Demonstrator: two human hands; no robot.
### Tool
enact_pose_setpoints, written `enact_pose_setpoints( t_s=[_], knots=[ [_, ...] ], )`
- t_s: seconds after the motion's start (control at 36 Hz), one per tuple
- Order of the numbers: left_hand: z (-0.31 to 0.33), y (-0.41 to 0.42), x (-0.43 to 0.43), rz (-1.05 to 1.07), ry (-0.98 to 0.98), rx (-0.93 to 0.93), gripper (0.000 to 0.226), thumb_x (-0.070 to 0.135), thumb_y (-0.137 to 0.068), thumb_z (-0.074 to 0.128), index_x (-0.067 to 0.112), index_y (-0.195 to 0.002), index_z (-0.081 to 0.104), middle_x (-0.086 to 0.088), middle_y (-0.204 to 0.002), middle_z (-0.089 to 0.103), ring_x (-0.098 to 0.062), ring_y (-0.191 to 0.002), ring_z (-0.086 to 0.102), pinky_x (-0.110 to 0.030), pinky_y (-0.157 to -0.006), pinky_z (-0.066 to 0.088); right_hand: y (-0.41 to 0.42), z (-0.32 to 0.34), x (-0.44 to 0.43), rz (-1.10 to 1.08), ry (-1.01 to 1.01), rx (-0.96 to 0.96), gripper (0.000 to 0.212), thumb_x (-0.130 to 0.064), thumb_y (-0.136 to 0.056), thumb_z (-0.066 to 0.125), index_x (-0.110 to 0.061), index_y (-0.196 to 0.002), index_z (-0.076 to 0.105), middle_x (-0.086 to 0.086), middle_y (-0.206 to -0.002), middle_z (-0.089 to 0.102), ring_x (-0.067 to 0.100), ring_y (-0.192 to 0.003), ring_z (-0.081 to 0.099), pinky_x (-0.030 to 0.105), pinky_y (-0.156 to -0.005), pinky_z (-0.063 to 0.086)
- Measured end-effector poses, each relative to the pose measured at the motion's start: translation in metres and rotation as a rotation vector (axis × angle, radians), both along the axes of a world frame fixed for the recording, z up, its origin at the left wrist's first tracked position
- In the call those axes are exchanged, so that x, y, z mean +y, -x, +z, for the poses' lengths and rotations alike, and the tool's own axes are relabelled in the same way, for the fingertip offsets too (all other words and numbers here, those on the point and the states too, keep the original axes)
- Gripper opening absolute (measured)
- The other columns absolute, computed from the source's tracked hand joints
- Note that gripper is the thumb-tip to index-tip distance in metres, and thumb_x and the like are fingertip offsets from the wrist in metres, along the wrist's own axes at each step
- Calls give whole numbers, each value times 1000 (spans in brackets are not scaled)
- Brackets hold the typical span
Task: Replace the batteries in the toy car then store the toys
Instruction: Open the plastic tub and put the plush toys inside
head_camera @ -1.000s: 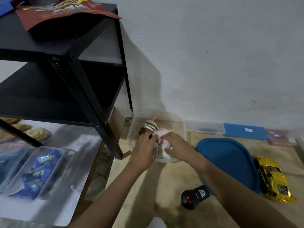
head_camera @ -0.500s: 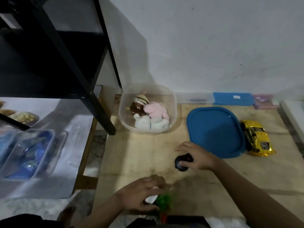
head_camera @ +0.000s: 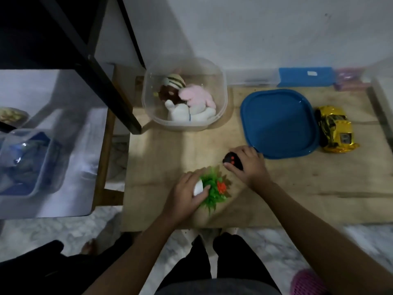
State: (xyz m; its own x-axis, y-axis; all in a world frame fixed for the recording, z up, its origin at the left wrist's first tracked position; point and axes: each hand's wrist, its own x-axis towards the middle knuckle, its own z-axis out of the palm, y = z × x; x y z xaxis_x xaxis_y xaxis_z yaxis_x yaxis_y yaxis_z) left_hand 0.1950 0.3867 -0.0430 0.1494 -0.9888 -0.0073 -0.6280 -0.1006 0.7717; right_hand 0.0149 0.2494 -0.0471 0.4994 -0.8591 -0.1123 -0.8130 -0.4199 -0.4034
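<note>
Below centre, a person's left hand (head_camera: 187, 193) is clamped around the white pot of a small green plastic plant (head_camera: 213, 189) over the wooden table (head_camera: 319, 188), while just to its right the right hand (head_camera: 248, 165) closes on a black remote control (head_camera: 232, 160). Higher up, a clear tub (head_camera: 221, 86) holds plush toys (head_camera: 187, 99); right of it lie the blue lid (head_camera: 280, 122) and, touching its edge at far right, the gold toy car (head_camera: 336, 129).

Both forearms bare, reaching forward from the lower edge. Left hand (head_camera: 187, 193) palm down, fingers curled closed around a small white pot, thumb across its front. Right hand (head_camera: 248, 165) palm down, fingers wrapped over a black remote; wrist slightly bent inward.
</note>
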Motion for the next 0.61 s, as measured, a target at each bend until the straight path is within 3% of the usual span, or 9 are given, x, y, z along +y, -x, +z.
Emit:
enact_pose_setpoints(
  t_s=[0.08,0.17,0.28,0.36,0.47,0.61],
  knots=[
    [3,2,-5,196,-31,63,58,53,-87,41,19,-132,50,-3,-118,59,-13,-111,52,-20,-90,40,-6,-3,5,-70,16,-26,54,-55,-86,49,-20,-128,50,3,-125,51,23,-117,42,39,-96,30],
    [7,1,-11,251,-58,66,65,57,-87,32,18,-136,45,-6,-113,55,-17,-107,50,-26,-91,40,0,3,6,-6,-48,-128,59,-50,-85,54,-15,-133,46,5,-130,48,23,-121,40,33,-101,28],
    [9,-1,-13,214,-114,-3,73,64,-83,27,19,-140,38,-7,-115,51,-19,-110,45,-30,-93,38,13,11,1,114,-253,-142,69,-30,-84,66,-14,-142,33,4,-142,37,19,-132,30,24,-105,20],
    [11,-5,-8,86,-124,-82,77,69,-82,25,24,-144,30,-2,-118,47,-17,-112,43,-29,-90,40,15,10,-3,110,-246,-154,65,-22,-84,66,-12,-141,35,7,-138,42,22,-128,36,23,-102,24],
    [14,-14,-8,-59,-176,-116,89,76,-74,43,27,-146,22,-2,-124,45,-17,-115,40,-30,-88,42,11,8,-4,61,-169,-131,64,-24,-80,70,-11,-136,42,9,-127,49,24,-117,43,26,-96,32],
    [16,-22,-11,-195,-239,-121,95,60,-66,72,29,-144,26,2,-125,47,-15,-117,39,-27,-88,39,6,14,-2,47,-155,-157,62,-21,-71,74,-9,-126,49,9,-119,50,21,-109,49,31,-93,40]
  ],
)
